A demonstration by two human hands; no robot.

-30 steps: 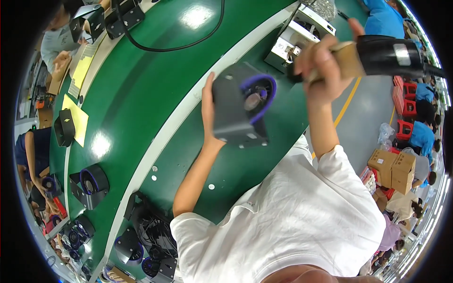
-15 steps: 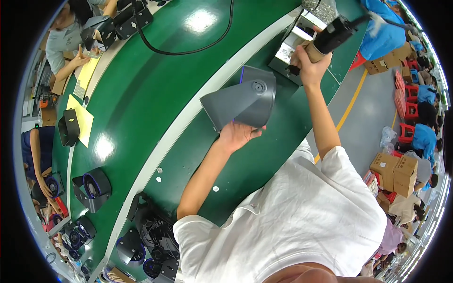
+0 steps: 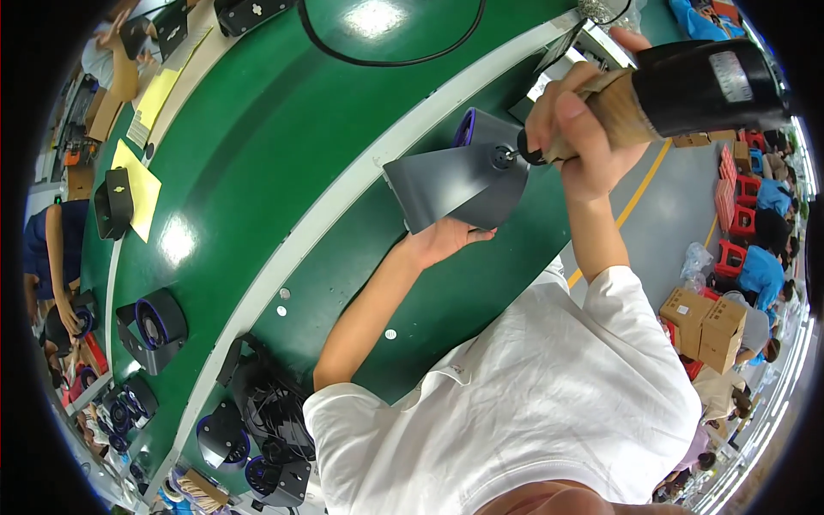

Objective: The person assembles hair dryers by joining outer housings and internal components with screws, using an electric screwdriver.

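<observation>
My left hand (image 3: 442,243) grips the near lower edge of a dark grey housing (image 3: 451,190). Its fingers are partly hidden behind the part. The housing is tilted, has a flat bracket arm on its side, and shows a purple ring (image 3: 464,127) at its far opening. In my right hand (image 3: 588,142) is an electric screwdriver (image 3: 699,90) with a black body and a tan wrapped grip, held almost level. Its tip points left and meets, or nearly meets, the round pivot (image 3: 504,157) on the bracket; actual contact is hard to make out.
Behind my right hand stands a metal box (image 3: 558,62) beside a bag of small parts (image 3: 605,10). A pale rail (image 3: 300,227) divides the green table. More housings (image 3: 225,436) and black cables (image 3: 279,412) lie at lower left. A black cable (image 3: 386,63) loops overhead. Co-workers sit across.
My right hand has swung the screwdriver down and nearer, bringing its tip to the housing's pivot. The housing has shifted slightly right and turned a little, still in my left hand.
</observation>
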